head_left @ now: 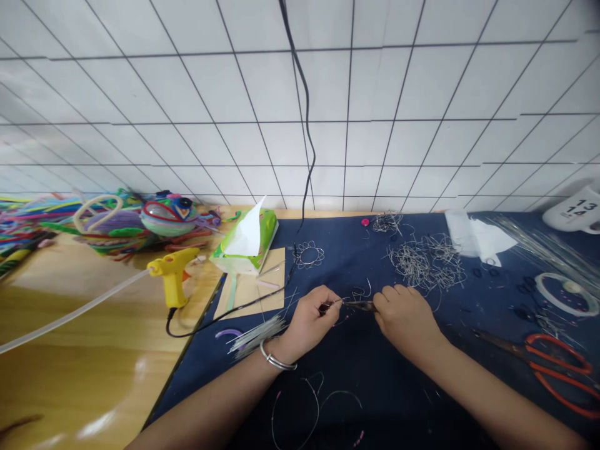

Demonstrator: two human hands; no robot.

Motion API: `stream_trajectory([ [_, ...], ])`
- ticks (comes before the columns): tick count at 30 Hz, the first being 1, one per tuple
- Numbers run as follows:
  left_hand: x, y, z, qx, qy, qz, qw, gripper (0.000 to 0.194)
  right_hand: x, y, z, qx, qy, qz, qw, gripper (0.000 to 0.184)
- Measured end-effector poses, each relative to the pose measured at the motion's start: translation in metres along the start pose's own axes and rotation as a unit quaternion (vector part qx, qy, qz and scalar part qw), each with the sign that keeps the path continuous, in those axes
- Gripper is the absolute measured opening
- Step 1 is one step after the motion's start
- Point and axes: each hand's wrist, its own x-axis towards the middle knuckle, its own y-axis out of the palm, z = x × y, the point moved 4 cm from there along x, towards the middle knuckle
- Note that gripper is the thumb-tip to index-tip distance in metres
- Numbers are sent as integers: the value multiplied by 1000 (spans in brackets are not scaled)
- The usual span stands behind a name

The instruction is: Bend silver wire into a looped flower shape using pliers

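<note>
Left hand: the left hand [315, 315] is pinched narrow, thumb against fingers, on a thin piece of wire [342, 300]; a dark bit shows in the grip, too small to name.
Right hand: the right hand [405, 319] is closed in a fist around the handles of the pliers [360, 305], knuckles up.
Pliers: in the gap between the hands, long axis running left to right, nose pointing left to the left hand's fingertips.
Wire piece: just left of the pliers' nose, at the left fingertips; whether the nose grips it or only touches it, I cannot tell. The left hand is the nearer to it.
Wire ring: a petal-looped wire ring [319, 254] lies on the dark-blue-covered surface [398, 400], on the far side of the left hand.
Wire heap: a tangled wire heap [417, 259] sits beyond the right hand.
Straight wires: a bundle of straight wires [260, 337] lies left of the left hand.
Scissors: orange-handled scissors [525, 352], well right of the right hand.
</note>
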Motion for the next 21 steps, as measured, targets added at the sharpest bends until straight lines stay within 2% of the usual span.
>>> stream_trajectory([
  [3,0,-1,0,3,4,-3,1000,16,-1,-3,0,-9,-4,6,1000,11],
  [10,1,-1,8,-55,-33,-12,998,16,-3,-9,-3,-22,4,15,1000,11],
  [21,0,0,-5,-4,-2,-1,1000,16,1,-9,3,-16,1,17,1000,9],
])
